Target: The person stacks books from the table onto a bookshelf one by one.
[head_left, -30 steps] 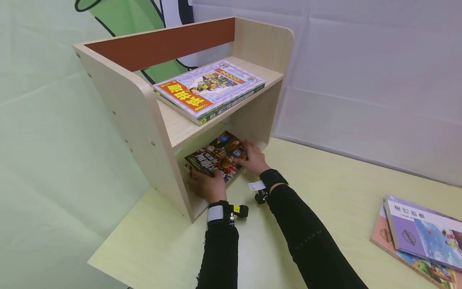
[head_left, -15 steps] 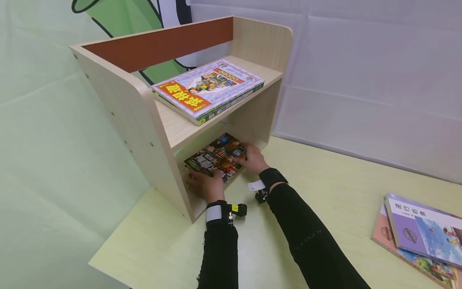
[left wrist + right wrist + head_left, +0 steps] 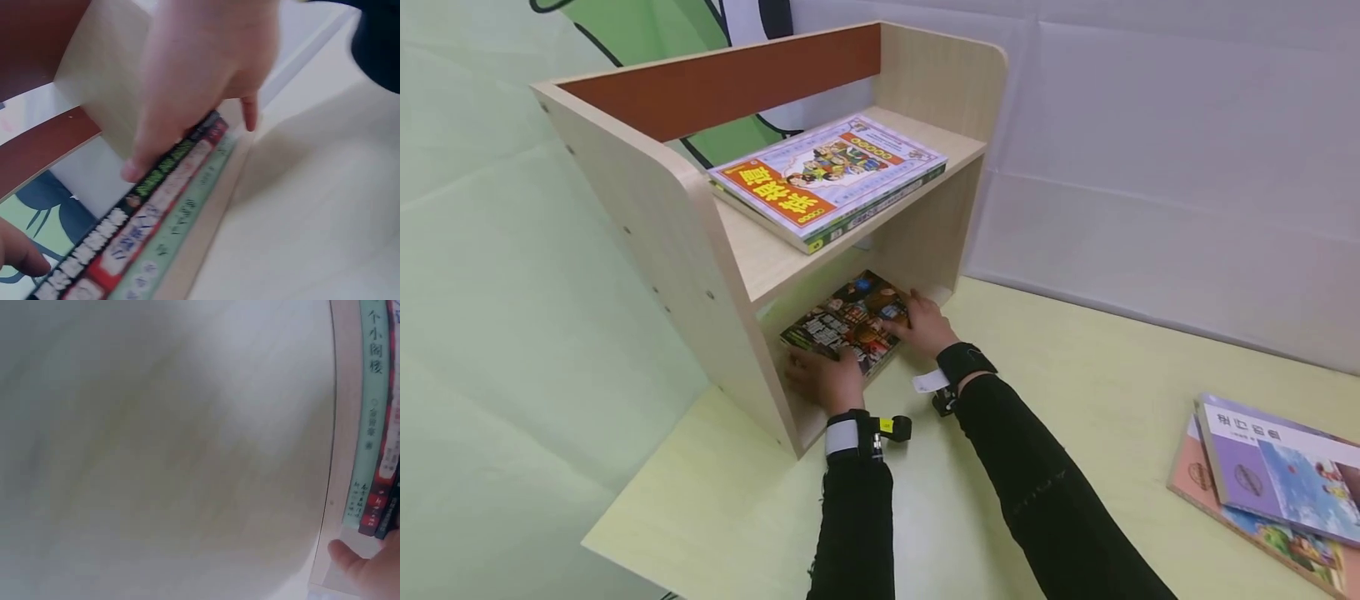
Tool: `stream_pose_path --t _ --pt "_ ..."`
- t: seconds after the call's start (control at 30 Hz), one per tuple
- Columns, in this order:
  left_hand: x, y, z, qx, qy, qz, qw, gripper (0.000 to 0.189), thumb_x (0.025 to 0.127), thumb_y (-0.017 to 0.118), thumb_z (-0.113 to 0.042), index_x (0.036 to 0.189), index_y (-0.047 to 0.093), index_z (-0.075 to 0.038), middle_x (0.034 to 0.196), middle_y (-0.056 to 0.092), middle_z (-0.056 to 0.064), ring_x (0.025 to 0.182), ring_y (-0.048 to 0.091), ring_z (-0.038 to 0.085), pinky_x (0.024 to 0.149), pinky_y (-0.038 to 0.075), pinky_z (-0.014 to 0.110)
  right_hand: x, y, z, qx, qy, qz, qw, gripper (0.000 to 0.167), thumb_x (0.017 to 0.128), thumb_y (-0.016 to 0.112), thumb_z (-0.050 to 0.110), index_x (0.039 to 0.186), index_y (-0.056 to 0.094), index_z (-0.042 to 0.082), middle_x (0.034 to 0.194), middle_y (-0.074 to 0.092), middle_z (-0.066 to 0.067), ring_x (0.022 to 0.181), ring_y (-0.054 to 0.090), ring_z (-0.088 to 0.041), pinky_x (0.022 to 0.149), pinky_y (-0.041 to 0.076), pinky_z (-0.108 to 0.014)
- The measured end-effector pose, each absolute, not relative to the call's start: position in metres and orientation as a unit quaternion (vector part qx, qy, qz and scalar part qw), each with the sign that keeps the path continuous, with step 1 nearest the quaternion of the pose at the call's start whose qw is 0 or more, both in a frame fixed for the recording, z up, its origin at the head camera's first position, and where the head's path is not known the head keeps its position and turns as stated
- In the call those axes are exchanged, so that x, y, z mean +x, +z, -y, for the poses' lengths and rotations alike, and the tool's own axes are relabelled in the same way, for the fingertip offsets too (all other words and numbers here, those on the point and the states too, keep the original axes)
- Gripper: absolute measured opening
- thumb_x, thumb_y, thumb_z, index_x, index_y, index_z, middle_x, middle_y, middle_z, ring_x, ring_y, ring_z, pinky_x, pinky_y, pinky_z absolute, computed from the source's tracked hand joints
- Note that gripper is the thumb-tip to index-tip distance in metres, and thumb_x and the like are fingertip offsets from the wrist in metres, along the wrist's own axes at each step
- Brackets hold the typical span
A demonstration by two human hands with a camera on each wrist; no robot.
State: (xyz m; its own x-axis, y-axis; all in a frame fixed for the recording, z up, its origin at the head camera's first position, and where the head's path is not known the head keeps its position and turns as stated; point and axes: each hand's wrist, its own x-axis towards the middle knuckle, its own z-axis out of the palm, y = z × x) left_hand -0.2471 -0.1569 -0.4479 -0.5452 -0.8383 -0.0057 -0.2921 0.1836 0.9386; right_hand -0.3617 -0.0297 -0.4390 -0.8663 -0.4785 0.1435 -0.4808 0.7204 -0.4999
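A dark-covered paperback book (image 3: 850, 321) lies flat on top of a small stack in the lower compartment of the wooden shelf (image 3: 790, 275). Under it, the left wrist view shows a red-and-white spine (image 3: 134, 237) and a pale green spine (image 3: 181, 228). My left hand (image 3: 831, 379) grips the stack's near-left end, thumb by the top cover; its other fingers are partly hidden. At the opposite end my right hand (image 3: 928, 327) holds the dark book, thumb on its cover and fingers around the end.
On the upper shelf board lies a stack of books with a purple-and-orange cover (image 3: 827, 179). Two more books, a purple one (image 3: 1285, 471) over a pink one (image 3: 1195, 475), lie on the table (image 3: 1075, 400) at the right. Fabric-like white sheeting (image 3: 1150, 167) hangs behind.
The dark book's near-left corner has come down so that it lies flatter on the stack. Both hands stay at its ends. The head view has shifted slightly.
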Motion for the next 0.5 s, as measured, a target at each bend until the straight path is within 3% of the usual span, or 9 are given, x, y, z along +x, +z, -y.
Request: stream_pose_path --t 0.23,0.37,0.5 --pt "-0.246 -0.437 0.167 0.401 -0.542 0.685 0.277 0.081 0.085 0.067 -0.023 0.15 0.023 -0.001 0.141 0.029 0.025 0.124 0.036 0.039 0.104 0.039 0.05 -0.352 -0.43 0.02 0.241 0.351 0.905 -0.011 0.068 0.097 0.057 0.037 0.15 0.032 0.003 0.154 0.021 -0.029 0.143 0.022 -0.039 0.114 0.026 -0.049" --pt "-0.245 -0.428 0.166 0.381 -0.537 0.693 0.293 0.079 0.088 0.066 -0.023 0.152 0.022 -0.005 0.146 0.029 0.022 0.131 0.029 0.038 0.11 0.028 0.052 -0.342 -0.42 0.005 0.198 0.41 0.89 -0.022 0.067 0.1 0.051 0.038 0.15 0.028 -0.001 0.155 0.026 -0.023 0.141 0.028 -0.038 0.112 0.028 -0.048" --pt "-0.245 -0.415 0.153 0.321 -0.524 0.711 0.342 0.07 0.085 0.065 -0.016 0.147 0.034 -0.004 0.146 0.035 0.02 0.134 0.027 0.039 0.112 0.02 0.052 -0.325 -0.406 -0.016 0.148 0.48 0.864 -0.041 0.065 0.101 0.048 0.041 0.151 0.028 0.004 0.155 0.029 -0.019 0.142 0.028 -0.036 0.113 0.029 -0.048"
